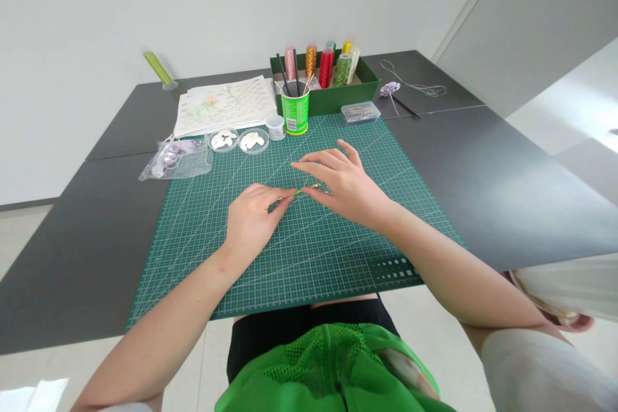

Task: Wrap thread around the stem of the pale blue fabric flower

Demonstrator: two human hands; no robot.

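Over the cutting mat [212, 251], my left hand [255, 212] pinches a thin green stem-like piece [299, 191] between thumb and fingertips. The piece points to the right and looks pale or glossy near its far end; its exact kind is too small to tell. My right hand [347, 187] hovers just right of it with fingers stretched out and apart. The right thumb tip lies close to the piece, and I cannot tell whether it touches. Part of the piece is hidden behind the left fingers.
Behind the hands stand a green cup [295, 117] with sticks, a green box [328, 102] of thread spools, and two dishes of white pieces [224, 140]. A plastic bag [176, 159], paper sheets [226, 103], a clear case [360, 112] and a purple flower [389, 89] lie around.
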